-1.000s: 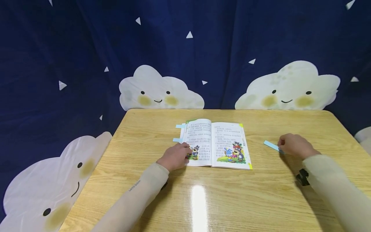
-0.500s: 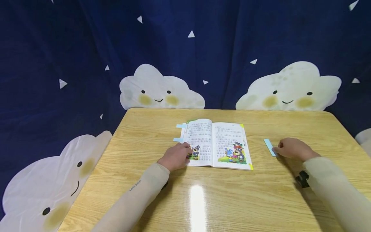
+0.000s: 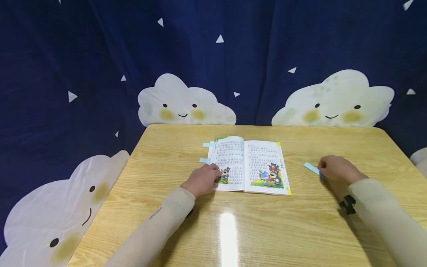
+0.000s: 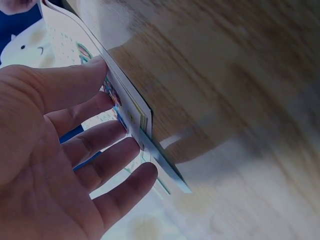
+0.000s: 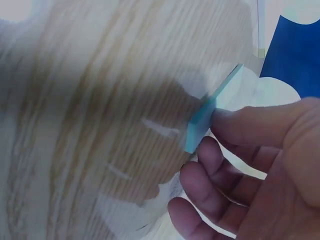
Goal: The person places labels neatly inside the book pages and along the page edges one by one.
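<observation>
An open picture book [image 3: 263, 155] lies on the wooden table, its pages printed with text and cartoon animals. My left hand [image 3: 201, 180] rests on the lower part of its left page; in the left wrist view the fingers are loosely spread, the thumb against the page. Two light blue sticky tabs [image 3: 205, 160] stick out past the book's left edge. To the right of the book, my right hand [image 3: 337, 169] pinches one end of a light blue sticky-note strip [image 3: 311, 168] at the table. In the right wrist view the strip [image 5: 227, 85] looks bent near the thumb.
The wooden table [image 3: 267, 226] reaches back to a dark blue curtain [image 3: 253, 55] with white clouds and triangles. Each wrist bears a dark camera mount, the right one [image 3: 348, 204] showing plainly. Light glares off the tabletop in front of the book.
My right hand turned the blue strip steeper, then back to a flatter slant, with the fingers shifting slightly up. The left hand and the book have stayed in place.
</observation>
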Available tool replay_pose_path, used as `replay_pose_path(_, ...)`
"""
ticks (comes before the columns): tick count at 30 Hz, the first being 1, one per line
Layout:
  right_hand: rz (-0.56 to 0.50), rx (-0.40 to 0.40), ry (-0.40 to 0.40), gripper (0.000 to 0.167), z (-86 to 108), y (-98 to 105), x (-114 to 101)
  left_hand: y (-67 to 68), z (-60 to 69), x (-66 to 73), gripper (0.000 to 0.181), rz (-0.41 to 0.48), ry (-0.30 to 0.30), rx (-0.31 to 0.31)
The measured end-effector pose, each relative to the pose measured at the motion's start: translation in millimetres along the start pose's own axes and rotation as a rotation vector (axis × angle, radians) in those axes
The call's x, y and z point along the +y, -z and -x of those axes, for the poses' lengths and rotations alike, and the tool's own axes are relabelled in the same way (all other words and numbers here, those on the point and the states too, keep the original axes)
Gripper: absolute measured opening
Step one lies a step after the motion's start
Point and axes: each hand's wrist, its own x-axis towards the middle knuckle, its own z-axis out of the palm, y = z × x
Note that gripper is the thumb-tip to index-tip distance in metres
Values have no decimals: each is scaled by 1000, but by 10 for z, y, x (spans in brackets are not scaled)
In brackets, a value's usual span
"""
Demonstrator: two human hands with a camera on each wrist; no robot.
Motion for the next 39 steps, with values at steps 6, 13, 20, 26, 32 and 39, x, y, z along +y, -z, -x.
replay_pose_path(6, -27, 0, 2, 20, 31, -18, 16, 8, 3, 1, 25, -6, -9, 19)
replay_pose_path(13, -52, -11, 11, 16, 46, 31, 32, 27, -13, -7, 27, -20, -4, 12)
replay_pose_path(20, -78, 10, -32, 14, 45, 12, 49, 15, -32, -5, 28, -33, -19, 2)
replay_pose_path(26, -46, 51, -31, 12, 26, -14, 33, 21, -20, 0, 29, -31, -6, -2)
replay_pose_path(32, -23, 70, -24, 9, 51, -40, 8, -14, -13, 1, 28, -15, 1, -16)
replay_pose_path(39, 27, 130, -6, 9, 84, -49, -31, -8, 19, 11, 27, -22, -4, 1)
